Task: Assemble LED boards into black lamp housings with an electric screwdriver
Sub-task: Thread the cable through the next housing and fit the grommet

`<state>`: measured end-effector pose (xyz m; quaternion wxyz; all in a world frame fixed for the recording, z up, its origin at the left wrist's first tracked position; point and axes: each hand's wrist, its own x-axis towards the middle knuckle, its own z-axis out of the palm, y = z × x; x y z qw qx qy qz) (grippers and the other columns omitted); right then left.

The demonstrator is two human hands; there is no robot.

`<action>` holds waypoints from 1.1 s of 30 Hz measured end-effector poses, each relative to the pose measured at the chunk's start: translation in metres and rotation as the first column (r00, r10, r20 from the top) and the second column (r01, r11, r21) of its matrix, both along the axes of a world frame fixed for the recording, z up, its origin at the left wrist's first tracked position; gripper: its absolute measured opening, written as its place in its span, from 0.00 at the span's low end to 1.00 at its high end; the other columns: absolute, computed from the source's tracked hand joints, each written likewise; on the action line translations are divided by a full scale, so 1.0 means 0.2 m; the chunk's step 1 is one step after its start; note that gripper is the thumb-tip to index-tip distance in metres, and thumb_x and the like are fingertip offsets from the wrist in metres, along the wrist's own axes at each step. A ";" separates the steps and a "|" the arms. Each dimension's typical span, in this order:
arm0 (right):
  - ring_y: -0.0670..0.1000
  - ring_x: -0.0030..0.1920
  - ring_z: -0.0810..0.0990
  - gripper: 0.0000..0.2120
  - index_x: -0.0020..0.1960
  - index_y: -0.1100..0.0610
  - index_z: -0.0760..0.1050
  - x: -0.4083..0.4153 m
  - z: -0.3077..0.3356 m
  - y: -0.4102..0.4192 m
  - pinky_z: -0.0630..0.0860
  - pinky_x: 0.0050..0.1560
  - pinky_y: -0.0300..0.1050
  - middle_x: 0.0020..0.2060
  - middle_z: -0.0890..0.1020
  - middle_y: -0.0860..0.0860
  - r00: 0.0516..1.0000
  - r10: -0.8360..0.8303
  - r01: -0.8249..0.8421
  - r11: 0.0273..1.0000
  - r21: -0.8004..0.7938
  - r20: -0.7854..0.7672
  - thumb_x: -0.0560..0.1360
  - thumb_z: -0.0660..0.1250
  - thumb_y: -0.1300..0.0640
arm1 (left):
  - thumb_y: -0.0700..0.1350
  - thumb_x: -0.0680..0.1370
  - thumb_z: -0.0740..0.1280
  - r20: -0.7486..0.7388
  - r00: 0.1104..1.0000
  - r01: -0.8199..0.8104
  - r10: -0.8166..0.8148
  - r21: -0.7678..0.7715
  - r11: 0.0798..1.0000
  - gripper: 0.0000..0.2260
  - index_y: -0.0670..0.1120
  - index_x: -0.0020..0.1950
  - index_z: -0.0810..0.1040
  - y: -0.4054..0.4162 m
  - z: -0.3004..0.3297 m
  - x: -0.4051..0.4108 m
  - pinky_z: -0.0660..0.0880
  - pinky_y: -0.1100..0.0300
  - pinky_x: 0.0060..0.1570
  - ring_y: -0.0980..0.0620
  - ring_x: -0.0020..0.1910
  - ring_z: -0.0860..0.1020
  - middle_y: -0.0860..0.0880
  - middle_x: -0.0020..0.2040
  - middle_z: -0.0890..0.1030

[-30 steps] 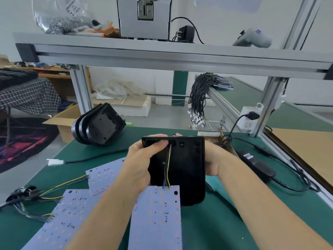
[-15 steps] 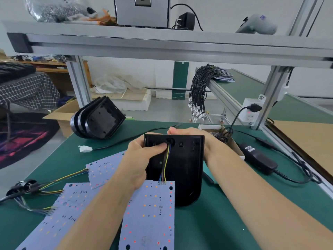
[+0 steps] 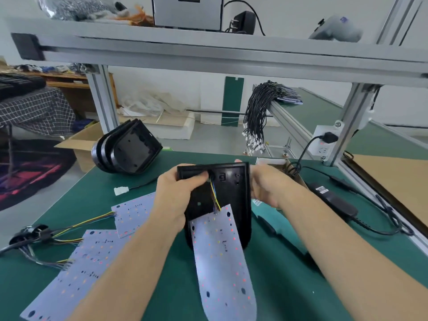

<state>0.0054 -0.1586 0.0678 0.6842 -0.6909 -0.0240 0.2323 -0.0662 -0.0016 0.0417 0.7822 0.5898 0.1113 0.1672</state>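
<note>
While both hands hold it up off the green surface, the black lamp housing sits right between them, open side facing the camera. Left hand grips its top left corner, fingers curled by the wire hole. Right hand wraps the right edge. LED board hangs below the hands by its wires. More boards lie left of the left arm.

- Three LED boards
- One held lamp housing
- One stack of housings
- Two hands: left, right
- One power adapter
</note>
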 end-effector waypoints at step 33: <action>0.48 0.29 0.72 0.10 0.44 0.54 0.81 -0.22 -0.19 -0.07 0.74 0.31 0.42 0.36 0.82 0.51 0.866 -0.259 0.250 0.965 0.079 0.428 0.77 0.65 0.66 | 0.65 0.73 0.59 -0.155 0.947 0.279 -0.282 -0.044 0.959 0.28 0.50 0.65 0.76 -0.05 -0.14 -0.01 0.71 0.46 0.66 0.50 0.61 0.79 0.51 0.60 0.82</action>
